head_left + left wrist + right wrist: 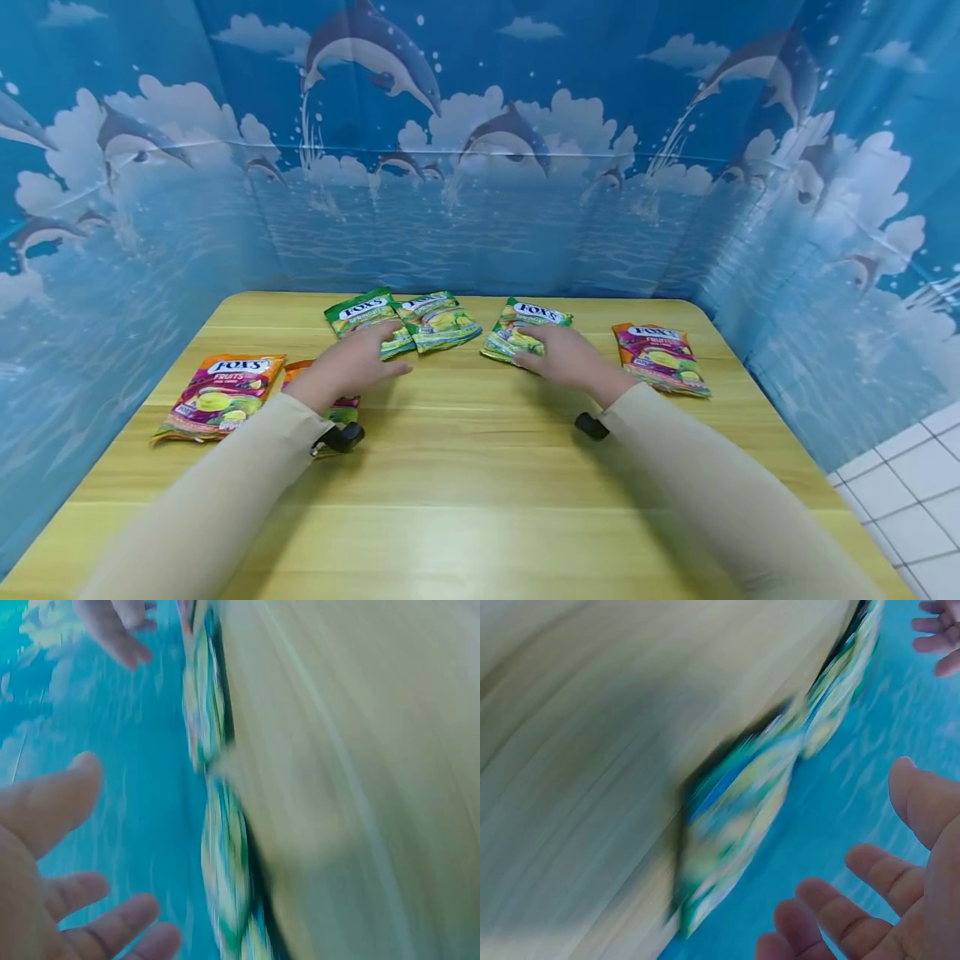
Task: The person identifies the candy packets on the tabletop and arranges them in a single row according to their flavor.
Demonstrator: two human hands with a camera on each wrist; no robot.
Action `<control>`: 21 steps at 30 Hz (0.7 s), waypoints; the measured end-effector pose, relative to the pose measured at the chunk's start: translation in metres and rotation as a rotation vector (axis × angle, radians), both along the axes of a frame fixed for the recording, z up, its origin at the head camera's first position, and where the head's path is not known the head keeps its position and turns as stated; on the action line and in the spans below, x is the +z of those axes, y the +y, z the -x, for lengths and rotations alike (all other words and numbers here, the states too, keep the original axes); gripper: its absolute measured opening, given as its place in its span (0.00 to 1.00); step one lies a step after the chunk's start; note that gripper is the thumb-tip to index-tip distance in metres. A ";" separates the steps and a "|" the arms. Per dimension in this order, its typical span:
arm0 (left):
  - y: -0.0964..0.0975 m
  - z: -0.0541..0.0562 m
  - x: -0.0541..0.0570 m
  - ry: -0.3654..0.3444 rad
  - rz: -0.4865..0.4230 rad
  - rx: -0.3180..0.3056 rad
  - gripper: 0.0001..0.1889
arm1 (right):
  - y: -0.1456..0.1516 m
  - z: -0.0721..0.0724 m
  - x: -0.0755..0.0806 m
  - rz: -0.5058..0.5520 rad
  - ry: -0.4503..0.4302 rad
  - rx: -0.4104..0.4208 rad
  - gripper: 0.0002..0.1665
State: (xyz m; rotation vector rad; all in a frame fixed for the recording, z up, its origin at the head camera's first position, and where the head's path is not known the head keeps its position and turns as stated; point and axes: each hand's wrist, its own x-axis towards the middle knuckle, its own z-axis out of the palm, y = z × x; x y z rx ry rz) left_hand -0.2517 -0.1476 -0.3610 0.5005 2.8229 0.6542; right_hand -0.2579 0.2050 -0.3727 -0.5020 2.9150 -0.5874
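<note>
Both hands hover over the table with fingers loosely extended and nothing held. My left hand point(358, 362) is in front of a green Fox's candy bag point(362, 312), hiding part of it; a second green bag point(439, 322) overlaps that one on the right. Just before a third green candy bag point(528, 314) is my right hand point(564, 358), covering its lower right part. Below the left wrist, an orange-purple candy bag point(345, 411) is mostly hidden. In the wrist views, the left palm point(22, 892) and right palm point(941, 900) appear apart from the blurred green bags.
Another orange-purple candy bag point(223, 395) lies at the table's left, and one more purple bag point(662, 358) at the right. The wooden table point(465, 500) meets a dolphin-printed curtain point(487, 225) behind and at the sides. White floor tiles point(911, 479) show at the right.
</note>
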 end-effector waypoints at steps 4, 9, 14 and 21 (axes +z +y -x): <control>0.050 0.007 -0.008 0.009 -0.128 0.005 0.46 | 0.042 0.003 0.000 -0.029 -0.008 -0.083 0.39; 0.113 0.013 -0.019 -0.031 -0.216 -0.018 0.46 | 0.092 0.005 -0.004 -0.091 0.009 -0.139 0.39; 0.172 0.016 -0.029 -0.064 -0.232 -0.065 0.44 | 0.136 0.008 -0.012 -0.137 0.041 -0.196 0.41; 0.248 0.012 -0.043 -0.097 -0.282 -0.111 0.43 | 0.183 0.000 -0.025 -0.207 0.009 -0.272 0.44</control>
